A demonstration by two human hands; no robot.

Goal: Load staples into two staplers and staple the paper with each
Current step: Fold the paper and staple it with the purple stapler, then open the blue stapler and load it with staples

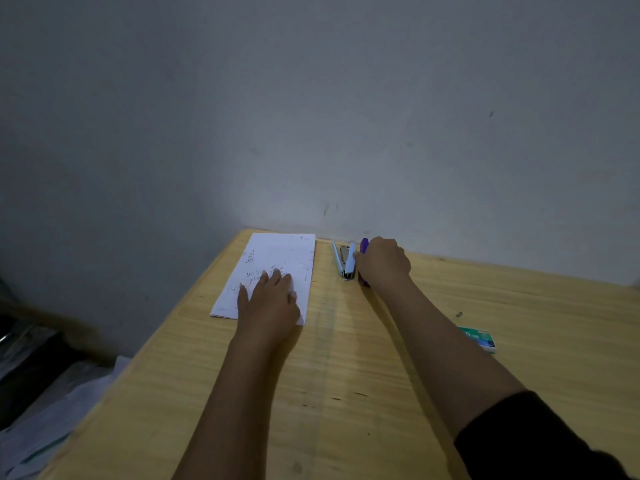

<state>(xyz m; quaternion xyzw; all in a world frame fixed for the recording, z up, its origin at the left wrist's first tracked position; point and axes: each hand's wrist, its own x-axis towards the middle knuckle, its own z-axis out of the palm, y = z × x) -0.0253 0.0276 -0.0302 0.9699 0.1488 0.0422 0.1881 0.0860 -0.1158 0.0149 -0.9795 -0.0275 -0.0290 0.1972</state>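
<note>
A white sheet of paper [277,258] with handwriting lies at the far left of the wooden table [346,375]. My left hand [268,301] rests flat on its near part, fingers spread. A light blue stapler [346,259] lies near the wall, its top swung open. Right beside it is a purple stapler [363,247], mostly hidden under my right hand [382,263], whose fingers curl around it. A green and white staple box [479,337] lies at the right, partly behind my right forearm.
A grey wall rises directly behind the table's far edge. A small dark bit [459,314] lies on the wood near the staple box. Off the table's left edge are dark and pale items [45,393] on the floor.
</note>
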